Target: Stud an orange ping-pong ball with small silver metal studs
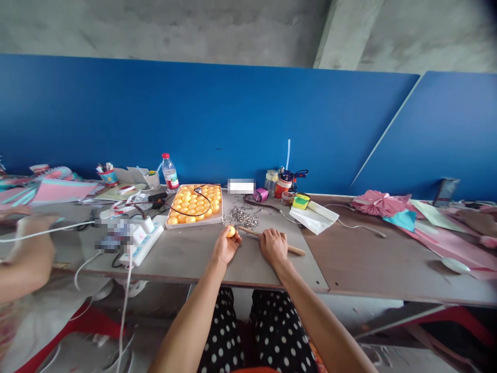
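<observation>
My left hand [225, 250] holds an orange ball [231, 231], which looks like a ping-pong ball, between thumb and fingers just above the table. Fingers curled over it, my right hand [275, 245] grips a thin wooden stick [296, 250]; one end points left toward the ball and the other sticks out to the right. Behind my hands lies a pile of small shiny metal pieces [244, 216]. A shallow white box [196, 224] full of orange balls stands to its left, with a dark cord lying across them.
Left of me are a white power strip [145, 243] with plugs and cables, and a co-worker's arm [29, 254]. A bottle with a red cap [170, 173] stands behind the box. Rightward lie a yellow-green box [301, 201], white sheets [314, 219] and pink paper [380, 203].
</observation>
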Motion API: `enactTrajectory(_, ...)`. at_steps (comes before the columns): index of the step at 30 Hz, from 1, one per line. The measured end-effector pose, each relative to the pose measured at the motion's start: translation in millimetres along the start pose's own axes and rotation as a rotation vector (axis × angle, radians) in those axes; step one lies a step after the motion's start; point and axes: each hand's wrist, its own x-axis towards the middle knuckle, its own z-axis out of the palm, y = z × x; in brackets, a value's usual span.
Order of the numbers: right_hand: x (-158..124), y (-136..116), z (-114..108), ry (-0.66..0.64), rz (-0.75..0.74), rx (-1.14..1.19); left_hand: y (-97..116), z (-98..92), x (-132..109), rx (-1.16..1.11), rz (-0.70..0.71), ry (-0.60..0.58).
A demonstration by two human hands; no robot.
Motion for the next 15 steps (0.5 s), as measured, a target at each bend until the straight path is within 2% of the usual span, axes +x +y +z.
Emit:
enactTrajectory(7,1.0,2.3,5.0,-0.005,0.076,-0.017,-3.3,1.0,0.3,0.091,-0.020,-0.036)
enactTrajectory(15,5.7,3.3,7.9,-0.035,0.093,0.006,-1.6,2.7,0.1,0.067,-0.018,-0.027)
